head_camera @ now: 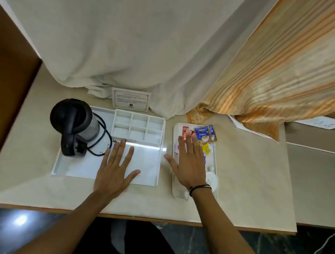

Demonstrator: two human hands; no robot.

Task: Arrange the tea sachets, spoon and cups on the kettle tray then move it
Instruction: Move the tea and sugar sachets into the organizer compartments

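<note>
Kettle tray (67, 169): compartments empty, holds kettle (73, 123) only. Sachets (202, 134) on side tray (176, 128). Both hands, L (114, 169) & R (189, 164), fingers spread flat, gripping nothing. Arranging not started.

The kettle (73, 124) stands on the left of the kettle tray (144, 180), its 6 compartments (138, 127) at the back. Right of it lies a smaller tray (176, 128) holding sachets (202, 134). A card (130, 99) stands behind.
</note>
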